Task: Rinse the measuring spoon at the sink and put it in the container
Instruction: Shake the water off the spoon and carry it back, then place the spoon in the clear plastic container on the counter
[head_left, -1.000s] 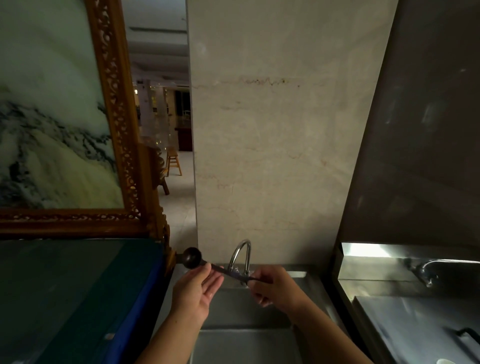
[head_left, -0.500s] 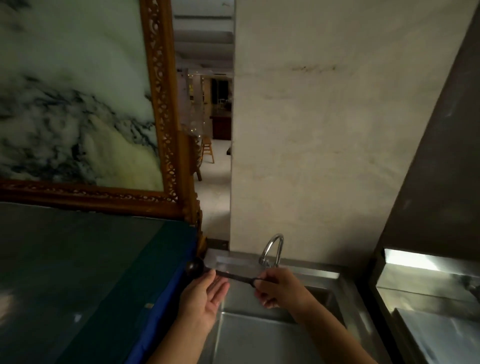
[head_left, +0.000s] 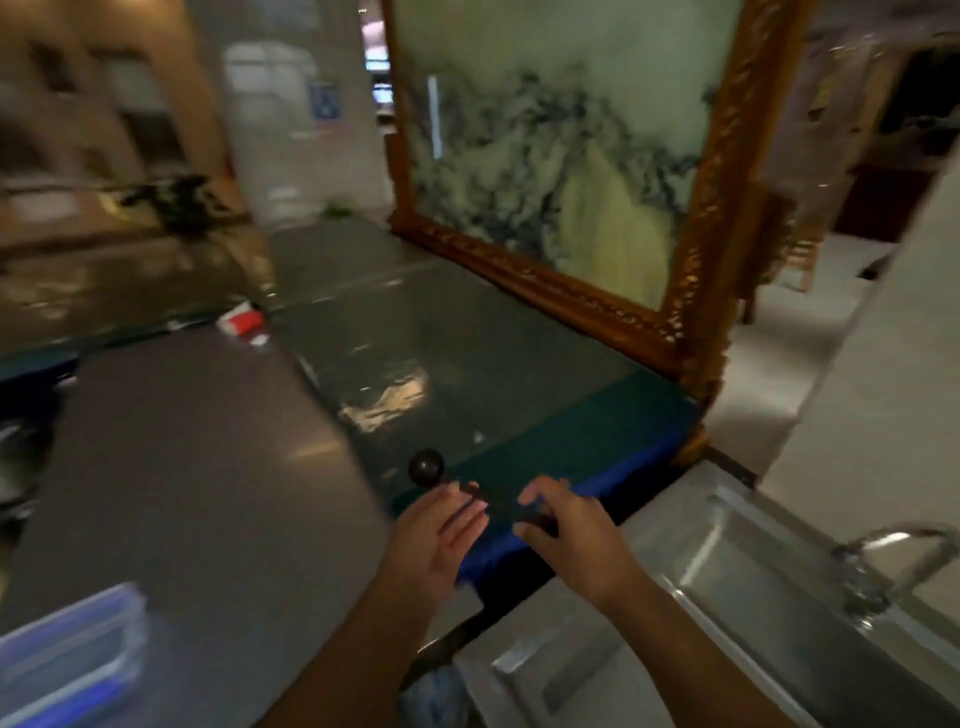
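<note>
The measuring spoon (head_left: 427, 467) is dark, with a round bowl at its left end and a thin handle. My right hand (head_left: 563, 530) pinches the handle's end. My left hand (head_left: 441, 530) is under the handle near the bowl with its fingers spread, touching it. Both hands hover over the blue edge of the counter, left of the steel sink (head_left: 769, 587) and its curved faucet (head_left: 893, 561). A clear plastic container (head_left: 67, 654) with a blue rim sits at the lower left of the grey counter.
A gilt-framed marble picture (head_left: 561, 156) stands on the glass-topped counter (head_left: 447, 353) behind my hands. A small red and white packet (head_left: 240, 323) lies further back. The view is blurred by motion.
The view has swung left, away from the sink toward the counter. The spoon and both hands have moved from over the sink to over the counter's edge. The container has come into view.
</note>
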